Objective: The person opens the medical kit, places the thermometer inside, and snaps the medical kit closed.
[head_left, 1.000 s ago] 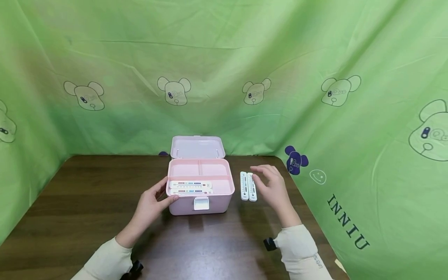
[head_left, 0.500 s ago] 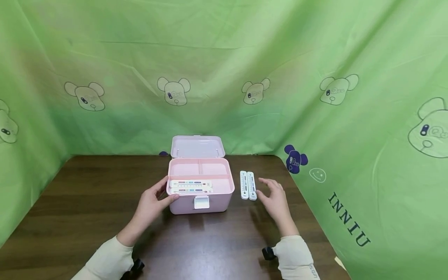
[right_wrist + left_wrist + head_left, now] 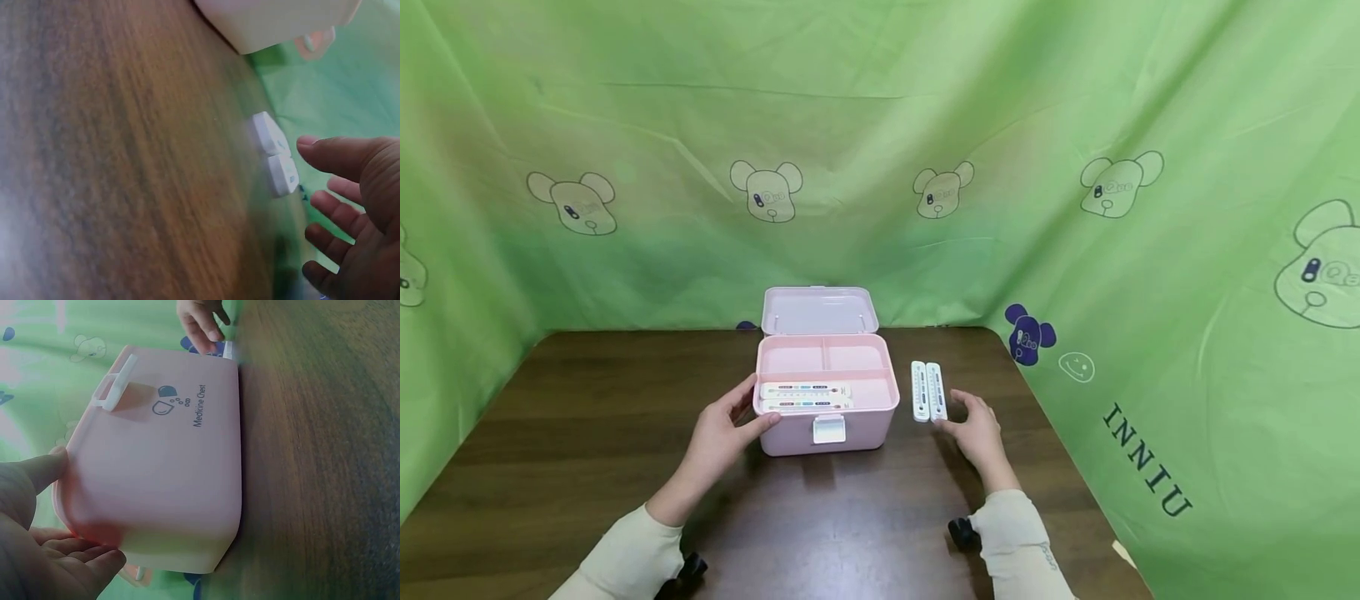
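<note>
A pink medicine chest (image 3: 790, 438) stands with its lid (image 3: 820, 312) raised. My left hand (image 3: 718, 433) grips its front left corner, thumb at the front rim and fingers along the side. Across the chest's front compartment lie white thermometers (image 3: 805, 390) with coloured markings. Two more white strip thermometers lie side by side on the table, the left one (image 3: 921, 392) and the right one (image 3: 936, 390). My right hand (image 3: 979, 432) is just right of them, its thumb close to the near end of the right one; contact cannot be told. In the right wrist view its fingers (image 3: 337, 212) are spread and hold nothing.
The wooden table (image 3: 587, 433) ends at a green curtain (image 3: 850, 117) with bear prints, behind and to the right. Dividers (image 3: 827, 354) split the back of the chest. A white latch (image 3: 829, 429) hangs on its front.
My right hand has drawn back from over the thermometers, down toward me, and its thumb has come near their close end. The left hand keeps its grip on the chest.
</note>
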A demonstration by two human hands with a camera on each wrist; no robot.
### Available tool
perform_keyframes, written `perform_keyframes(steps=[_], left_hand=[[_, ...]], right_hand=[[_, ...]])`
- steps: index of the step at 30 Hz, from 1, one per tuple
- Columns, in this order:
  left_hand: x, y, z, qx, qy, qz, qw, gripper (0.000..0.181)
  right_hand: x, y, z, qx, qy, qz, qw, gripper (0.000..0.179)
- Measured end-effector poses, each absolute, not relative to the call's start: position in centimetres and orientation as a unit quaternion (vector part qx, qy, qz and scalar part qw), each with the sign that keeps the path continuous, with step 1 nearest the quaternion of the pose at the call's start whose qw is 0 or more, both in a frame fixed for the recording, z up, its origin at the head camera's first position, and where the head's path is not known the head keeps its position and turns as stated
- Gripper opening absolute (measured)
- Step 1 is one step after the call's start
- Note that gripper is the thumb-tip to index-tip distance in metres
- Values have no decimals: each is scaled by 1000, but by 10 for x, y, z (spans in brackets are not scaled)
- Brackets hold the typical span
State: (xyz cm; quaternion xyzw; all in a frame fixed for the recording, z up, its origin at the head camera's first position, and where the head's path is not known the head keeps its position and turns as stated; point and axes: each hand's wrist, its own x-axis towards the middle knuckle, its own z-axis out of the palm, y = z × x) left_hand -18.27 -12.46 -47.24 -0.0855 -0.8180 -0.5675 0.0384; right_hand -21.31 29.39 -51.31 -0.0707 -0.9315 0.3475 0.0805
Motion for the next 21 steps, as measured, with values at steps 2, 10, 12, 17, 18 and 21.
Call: perform_keyframes(steps=[2, 10, 12, 17, 18, 21], left_hand=[[-183, -124, -473, -86, -817, -569, 39, 84], [-184, -125, -474, -89, -813, -573, 42, 84], [-184, -125, -475, -89, -813, -574, 43, 84], [-184, -125, -475, -90, -812, -574, 43, 85], [-184, -124, -475, -90, -812, -575, 43, 85], [-184, -124, -474, -88, -811, -578, 40, 85]], right_hand=[[-215, 293, -515, -78, -936, 336, 74, 71], [-223, 282, -520, -90, -961, 255, 62, 77], [-224, 279, -520, -97, -961, 252, 61, 73], [-225, 275, -522, -116, -959, 251, 62, 66], [-225, 275, -521, -119, -958, 251, 64, 65], [-225, 273, -520, -125, -958, 247, 72, 62]])
